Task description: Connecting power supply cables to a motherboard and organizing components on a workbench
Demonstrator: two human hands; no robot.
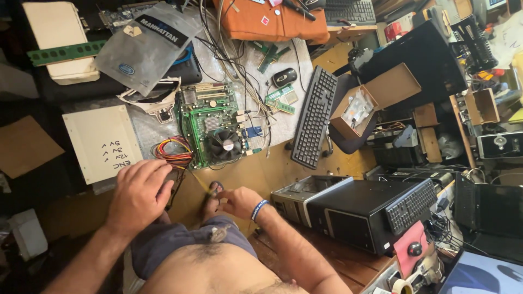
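Observation:
My left hand [140,195] is curled, knuckles up, over the near end of a bundle of red, yellow and black wires [173,153]. The bundle loops beside a green motherboard [208,117] with a black fan [224,146]. One thin yellow wire [197,181] stretches from the bundle towards my right hand [235,201]. That hand wears a blue wristband and pinches the wire's end. A sandalled foot [213,191] shows between the two hands. What lies under my left palm is hidden.
A black keyboard [315,122], a mouse [284,77] and loose memory sticks [280,100] lie beyond the board. An open cardboard box [357,109] is to the right. Two computer towers [338,209] stand at lower right. A beige panel [103,142] and a grey bag [144,46] are on the left.

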